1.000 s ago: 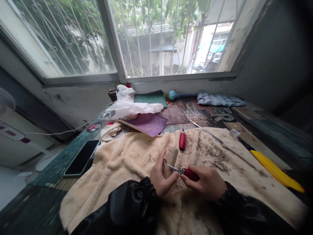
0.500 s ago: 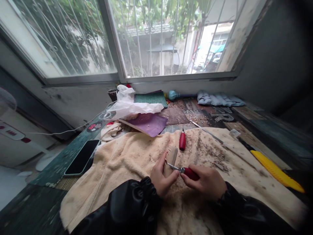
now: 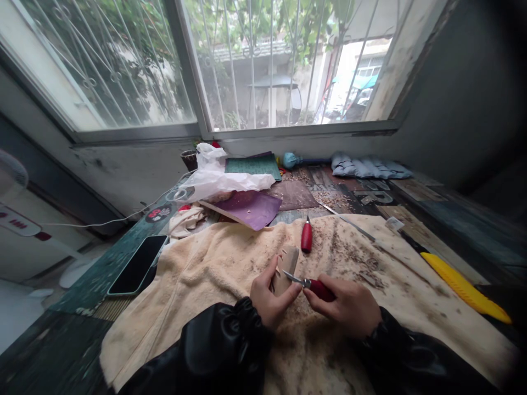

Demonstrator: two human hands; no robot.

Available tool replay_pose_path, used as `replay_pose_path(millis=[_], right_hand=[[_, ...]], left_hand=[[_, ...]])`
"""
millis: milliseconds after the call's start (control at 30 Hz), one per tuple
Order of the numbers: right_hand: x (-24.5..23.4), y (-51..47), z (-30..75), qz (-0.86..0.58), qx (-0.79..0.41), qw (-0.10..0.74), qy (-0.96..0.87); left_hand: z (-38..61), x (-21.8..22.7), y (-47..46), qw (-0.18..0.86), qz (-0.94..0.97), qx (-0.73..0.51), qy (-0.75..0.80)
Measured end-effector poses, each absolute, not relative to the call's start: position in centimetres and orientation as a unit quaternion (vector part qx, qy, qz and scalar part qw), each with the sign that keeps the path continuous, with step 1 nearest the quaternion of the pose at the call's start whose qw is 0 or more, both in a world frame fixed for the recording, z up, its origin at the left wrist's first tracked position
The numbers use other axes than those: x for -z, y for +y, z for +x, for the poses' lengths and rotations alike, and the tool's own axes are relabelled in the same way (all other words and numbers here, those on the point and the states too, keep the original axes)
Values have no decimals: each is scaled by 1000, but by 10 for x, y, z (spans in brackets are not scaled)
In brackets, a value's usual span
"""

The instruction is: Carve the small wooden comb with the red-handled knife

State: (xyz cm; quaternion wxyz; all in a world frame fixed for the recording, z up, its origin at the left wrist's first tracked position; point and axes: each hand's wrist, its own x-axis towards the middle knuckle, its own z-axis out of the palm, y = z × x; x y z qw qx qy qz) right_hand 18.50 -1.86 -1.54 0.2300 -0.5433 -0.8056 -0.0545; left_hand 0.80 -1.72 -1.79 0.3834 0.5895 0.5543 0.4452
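My left hand (image 3: 269, 293) is closed around the lower part of a small block of wood (image 3: 289, 264), its thumb close to the blade. The block has a few nicks on its face. In my right hand (image 3: 349, 307) is a carving knife (image 3: 320, 289) with a red handle, and its short metal blade lies over the block, pointing left. Whether the edge touches the wood I cannot tell. A second red-handled carving knife (image 3: 307, 237) lies just beyond the block, tip away from me. Beneath everything is a cream towel (image 3: 206, 269) strewn with wood shavings (image 3: 366, 263).
A phone (image 3: 138, 266) lies at the left, and a yellow-handled saw (image 3: 465, 285) at the right with its blade across the towel. Purple sheet (image 3: 251, 208), white plastic bag (image 3: 230, 181), green mat (image 3: 253, 166) and a pale blue padded bundle (image 3: 370, 166) are at the back.
The knife's blade tip has shifted slightly right and up over the block. My left hand and the block have tilted a little; my right hand keeps nearly the same place.
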Motion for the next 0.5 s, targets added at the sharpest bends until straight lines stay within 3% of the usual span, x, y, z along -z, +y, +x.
replay_pose_path(millis=[267,500], right_hand=[[11,-20,180,-591,68,273,-756],[11,-19,183,-506,-22,231,-831]], left_hand=[[10,11,-22,389,601,-421,557],[7,16,-18,404,606,-419,543]])
